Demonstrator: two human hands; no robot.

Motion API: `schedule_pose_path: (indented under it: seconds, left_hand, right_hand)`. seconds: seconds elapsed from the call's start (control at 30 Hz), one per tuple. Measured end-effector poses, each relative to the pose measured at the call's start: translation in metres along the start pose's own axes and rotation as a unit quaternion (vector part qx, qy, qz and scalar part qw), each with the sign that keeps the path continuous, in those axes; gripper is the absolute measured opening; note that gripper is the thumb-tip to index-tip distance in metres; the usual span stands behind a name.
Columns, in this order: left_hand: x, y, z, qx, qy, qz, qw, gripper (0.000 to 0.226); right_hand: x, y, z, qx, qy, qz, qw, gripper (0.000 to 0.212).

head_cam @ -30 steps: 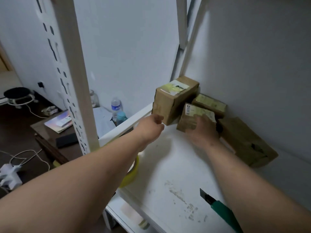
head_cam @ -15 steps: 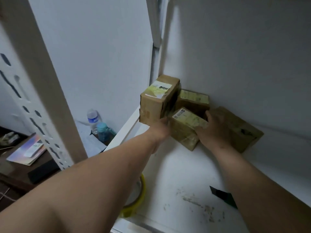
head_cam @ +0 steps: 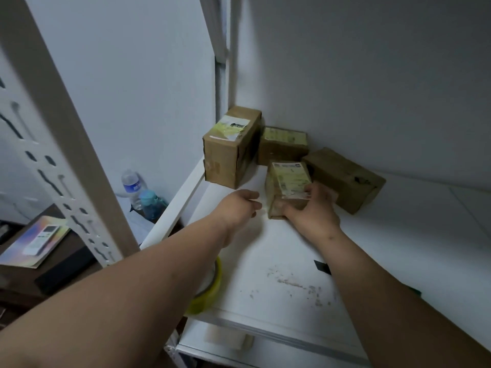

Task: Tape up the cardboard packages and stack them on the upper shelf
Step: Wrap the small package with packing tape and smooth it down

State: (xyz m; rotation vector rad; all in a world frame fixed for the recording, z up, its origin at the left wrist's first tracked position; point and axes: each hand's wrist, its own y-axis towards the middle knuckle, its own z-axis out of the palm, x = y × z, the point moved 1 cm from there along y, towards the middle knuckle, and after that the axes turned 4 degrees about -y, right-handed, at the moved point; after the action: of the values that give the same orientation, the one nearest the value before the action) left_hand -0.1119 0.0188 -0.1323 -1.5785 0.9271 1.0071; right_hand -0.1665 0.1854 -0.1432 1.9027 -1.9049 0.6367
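Several cardboard packages sit in the back left corner of the white shelf (head_cam: 385,235). My right hand (head_cam: 312,211) grips a small labelled package (head_cam: 288,179) from its near end, thumb under its left corner. My left hand (head_cam: 239,205) hovers just left of that package, fingers loosely bent, holding nothing. A taller taped package (head_cam: 229,152) stands at the shelf's left edge. Behind it lies another labelled package (head_cam: 283,144), and a plain brown package (head_cam: 345,179) lies to the right against the wall.
A yellow tape roll (head_cam: 208,293) lies at the shelf's front left, partly under my left forearm. A green-handled box cutter (head_cam: 322,266) shows beside my right forearm. A perforated white upright (head_cam: 66,160) stands left. Bottles (head_cam: 148,197) and a booklet (head_cam: 37,240) sit below.
My left hand has come off the tall package and drawn back toward me. The small labelled package has been turned and pulled nearer in my right hand.
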Motion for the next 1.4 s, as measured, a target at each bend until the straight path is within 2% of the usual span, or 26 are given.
schedule_pose_path:
  seconds: [0.13, 0.27, 0.43, 0.5, 0.57, 0.7, 0.8, 0.97, 1.07, 1.1, 1.17, 1.23, 1.3, 1.4]
  left_hand:
    - [-0.002, -0.014, 0.002, -0.042, 0.017, 0.011, 0.999, 0.053]
    - [-0.006, -0.032, 0.021, -0.025, -0.026, 0.001, 0.999, 0.050]
    - [0.002, -0.053, 0.032, -0.092, 0.017, 0.018, 0.995, 0.052]
    - [0.007, -0.064, 0.034, -0.103, 0.044, 0.032, 0.993, 0.041]
    - [0.011, -0.074, 0.036, -0.116, 0.076, 0.046, 0.989, 0.029]
    - [0.017, -0.084, 0.033, -0.146, 0.126, 0.051, 0.980, 0.020]
    - [0.022, -0.087, 0.030, -0.125, 0.086, 0.034, 0.988, 0.015]
    - [0.024, -0.096, 0.019, -0.033, -0.043, -0.015, 0.998, 0.041]
    - [0.029, -0.107, 0.012, 0.008, -0.102, -0.040, 0.994, 0.018]
    - [0.031, -0.110, 0.010, 0.030, -0.102, -0.045, 0.993, 0.022]
    - [0.036, -0.109, 0.010, 0.069, -0.084, -0.048, 0.993, 0.060]
    - [0.037, -0.113, 0.010, 0.081, -0.077, -0.039, 0.993, 0.075]
    - [0.039, -0.113, 0.009, 0.083, -0.109, -0.034, 0.990, 0.073]
    - [0.042, -0.121, 0.008, 0.105, -0.123, -0.030, 0.986, 0.054]
  right_hand:
    - [0.000, -0.015, -0.013, 0.027, 0.049, -0.018, 0.998, 0.057]
    - [-0.015, -0.036, -0.022, 0.052, 0.124, -0.032, 0.990, 0.034]
    - [-0.032, -0.059, -0.037, 0.102, 0.283, -0.008, 0.954, 0.036]
    - [-0.035, -0.069, -0.036, 0.120, 0.293, 0.011, 0.948, 0.029]
    - [-0.036, -0.077, -0.033, 0.124, 0.292, 0.016, 0.948, 0.034]
    - [-0.036, -0.094, -0.033, 0.128, 0.311, 0.006, 0.942, 0.032]
    - [-0.035, -0.108, -0.035, 0.129, 0.319, 0.002, 0.939, 0.033]
    - [-0.025, -0.122, -0.039, 0.089, 0.378, 0.011, 0.922, 0.037]
    - [-0.013, -0.134, -0.038, 0.070, 0.390, -0.004, 0.918, 0.037]
    - [-0.009, -0.138, -0.036, 0.065, 0.387, -0.007, 0.920, 0.038]
    - [-0.003, -0.145, -0.033, 0.058, 0.389, -0.019, 0.919, 0.038]
    - [-0.001, -0.151, -0.033, 0.040, 0.396, -0.026, 0.917, 0.036]
    - [-0.002, -0.155, -0.036, -0.009, 0.413, -0.011, 0.911, 0.035]
    - [-0.012, -0.161, -0.039, -0.098, 0.420, 0.036, 0.902, 0.033]
